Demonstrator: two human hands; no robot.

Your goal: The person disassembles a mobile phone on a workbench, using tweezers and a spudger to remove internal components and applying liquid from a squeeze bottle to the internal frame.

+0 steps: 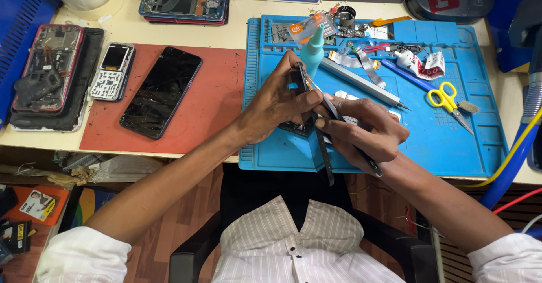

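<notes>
Two hands over blue mat (451,142). Left hand (276,99) grips phone (301,85) on edge; right hand (367,130) pinches thin tool (347,133) at seam. Keep blade shallow, phone steady. Scissors (446,99) at 3 o'clock.

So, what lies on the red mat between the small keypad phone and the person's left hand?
In the head view, a black smartphone with a cracked screen lies between the keypad phone and the left hand; the remaining red mat is bare.

Phone repair workshop: opened phones (51,77), blue repair mat (451,142), scissors (446,99).
</notes>
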